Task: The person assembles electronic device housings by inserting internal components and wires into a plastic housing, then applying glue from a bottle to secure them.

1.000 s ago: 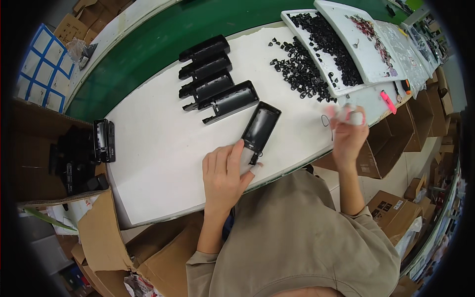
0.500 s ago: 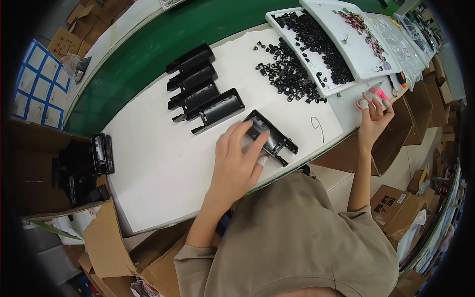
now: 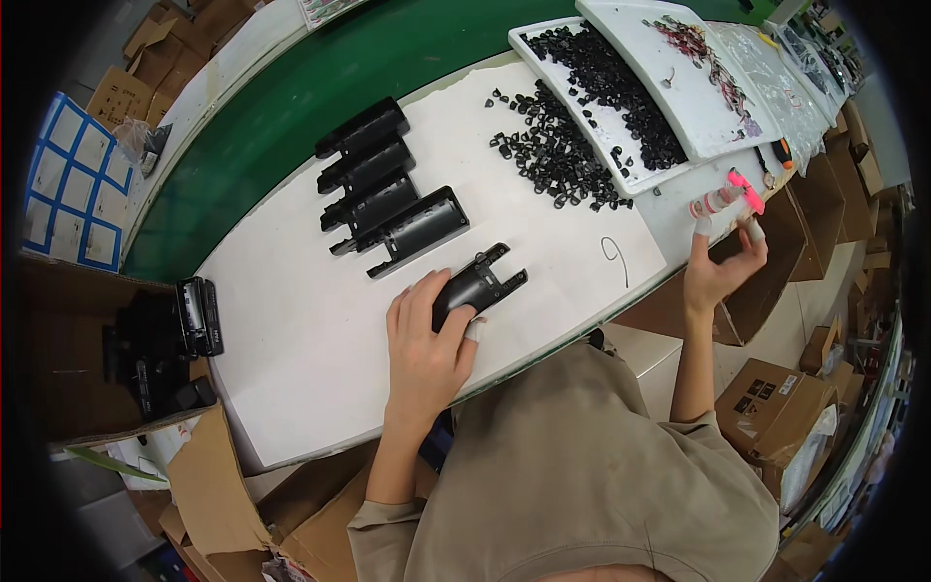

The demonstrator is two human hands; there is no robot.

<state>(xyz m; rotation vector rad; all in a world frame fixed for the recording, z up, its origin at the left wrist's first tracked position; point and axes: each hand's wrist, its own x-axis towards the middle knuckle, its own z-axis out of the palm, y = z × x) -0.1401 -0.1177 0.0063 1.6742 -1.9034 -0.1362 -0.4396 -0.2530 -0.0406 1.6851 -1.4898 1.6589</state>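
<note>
At the left edge of the white sheet (image 3: 310, 388), black parts fill a cardboard box (image 3: 68, 325), and rightward four black shells (image 3: 373, 202) lie in a slanted row beyond the left hand (image 3: 424, 335), whose thumb and fingers are clamped on a black housing (image 3: 472, 291) resting on the sheet, forked end pointing right. Farther right, small black pieces (image 3: 555, 155) lie heaped beside a white tray (image 3: 657, 178), while the right hand (image 3: 722, 272), fingers curled slightly apart, is near a pink tool (image 3: 750, 194); whether it grips anything I cannot tell.
</note>
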